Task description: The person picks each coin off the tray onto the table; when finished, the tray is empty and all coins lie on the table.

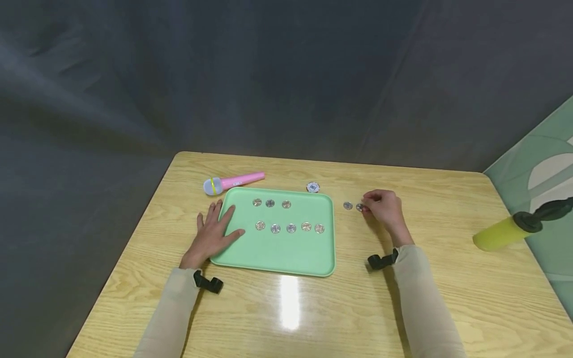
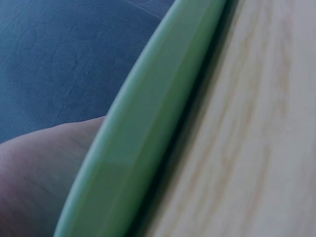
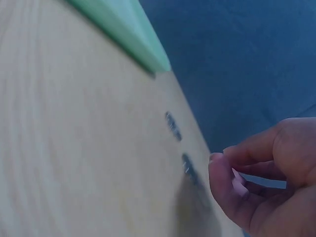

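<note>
Fingers spread, my left hand (image 1: pixel 210 239) rests on the left rim of a light green tray (image 1: pixel 268 253). Several silvery coins (image 1: pixel 275 228) lie in two rows in the tray, three in the back row. To the right of the tray, two coins lie on the table: a left one (image 1: pixel 347 205) and a right one (image 1: pixel 359 207). My right hand (image 1: pixel 384 206) is right beside the right coin. In the right wrist view its curled thumb and index finger meet at the tips, a little above the table and apart from both coins. No coin shows between them.
A pink toy microphone (image 1: pixel 237 181) lies behind the tray's left part. Behind the tray's right part is a white poker chip (image 1: pixel 313 187). A yellow-green bottle (image 1: pixel 501 232) with a dark lid stands at the table's right side. A dark cloth (image 1: pixel 286 84) hangs behind the table.
</note>
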